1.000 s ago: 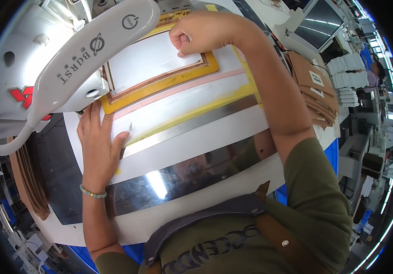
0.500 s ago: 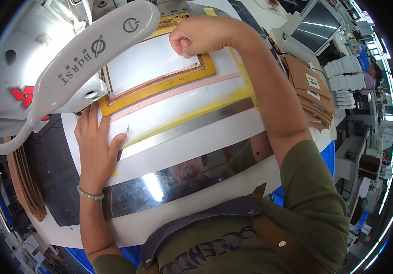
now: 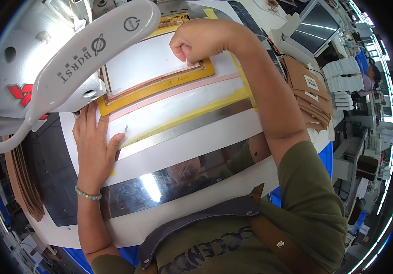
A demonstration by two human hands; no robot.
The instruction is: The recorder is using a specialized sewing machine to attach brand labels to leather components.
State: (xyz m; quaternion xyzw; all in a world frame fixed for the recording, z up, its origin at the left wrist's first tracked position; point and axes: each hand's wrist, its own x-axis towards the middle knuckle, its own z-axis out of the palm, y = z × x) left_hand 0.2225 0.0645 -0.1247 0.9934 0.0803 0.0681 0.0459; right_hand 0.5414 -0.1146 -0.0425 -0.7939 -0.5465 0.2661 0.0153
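My left hand (image 3: pixel 92 142) lies flat with its fingers out on a white sheet (image 3: pixel 178 147), fingertips at the near left corner of a yellow frame (image 3: pixel 153 89). A short, thin metallic thing (image 3: pixel 126 128) shows by its thumb. The frame has a brown inner border around a white panel (image 3: pixel 139 64). Over the frame's near right inner corner, my right hand (image 3: pixel 201 42) is closed, fingers curled and tips down by the brown border. Whatever those fingers may hold is hidden.
A white lamp (image 3: pixel 100 41) arches over the upper left, in front of a white sewing machine body (image 3: pixel 18 41). A metal strip (image 3: pixel 192 126) and a glossy dark plate (image 3: pixel 196 176) cross the table. Brown pieces are stacked right (image 3: pixel 313 98) and left (image 3: pixel 23 178).
My right hand has shifted slightly nearer, its fingertips now lower at the frame's inner corner. My left hand stays flat in about the same place.
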